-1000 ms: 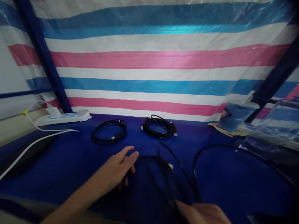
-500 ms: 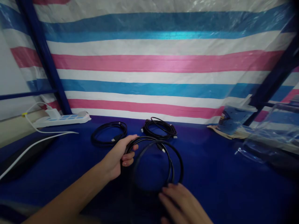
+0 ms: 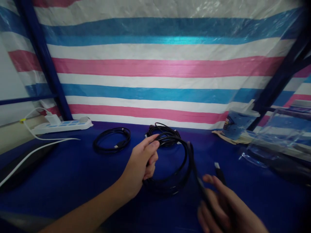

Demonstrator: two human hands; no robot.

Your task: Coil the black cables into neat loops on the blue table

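My left hand [image 3: 142, 165] is closed around the left side of a coiled black cable [image 3: 177, 174], holding the loops together above the blue table [image 3: 60, 174]. My right hand [image 3: 223, 207], blurred by motion at the lower right, grips the cable's loose end, whose plug tip [image 3: 217, 165] sticks up above the fingers. Two other coiled black cables lie further back: one [image 3: 112, 143] to the left, one [image 3: 164, 131] right behind the held coil.
A white power strip [image 3: 63, 124] with a white charger and cord sits at the back left. Clear plastic bags [image 3: 274, 142] and a blue packet [image 3: 239, 124] lie at the right. A striped tarp forms the back wall; blue frame posts stand at both sides.
The loose cable has been gathered into a coil. My left hand went from open on the table to gripping the loops and moved right. My right hand took the cable's free end.
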